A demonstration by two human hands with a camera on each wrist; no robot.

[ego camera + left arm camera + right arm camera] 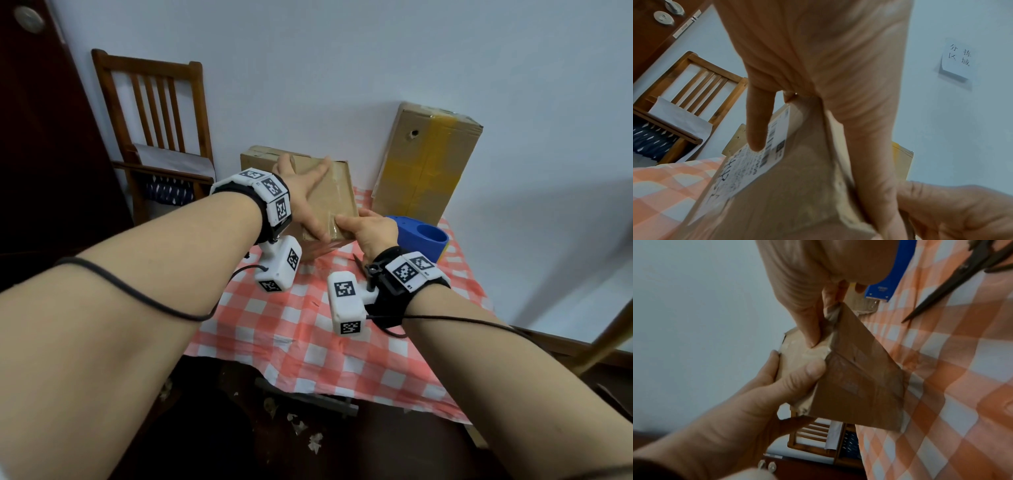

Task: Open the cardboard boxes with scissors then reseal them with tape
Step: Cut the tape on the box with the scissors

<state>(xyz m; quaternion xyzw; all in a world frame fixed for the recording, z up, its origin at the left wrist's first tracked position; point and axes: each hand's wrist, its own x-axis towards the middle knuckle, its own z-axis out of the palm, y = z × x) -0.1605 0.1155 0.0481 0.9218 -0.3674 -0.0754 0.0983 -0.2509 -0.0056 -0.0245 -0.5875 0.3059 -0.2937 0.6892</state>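
A small brown cardboard box [337,192] with clear tape on its seams sits tilted over the checked tablecloth, and both hands hold it. My left hand [301,188] spreads over its top and left side, with the thumb [807,369] pressed on a taped face and one finger on the white shipping label [756,162]. My right hand [370,233] pinches the near right corner, thumb on top. Dark scissors [962,282] lie on the cloth to the right of the box, untouched. A blue tape dispenser [421,236] stands just behind my right hand.
A tall cardboard box [428,161] with yellow tape stands upright at the table's back right, against the wall. A wooden chair [154,113] is beyond the table's left edge. The table [308,342] carries a red-and-white checked cloth, and paper scraps lie on the dark floor.
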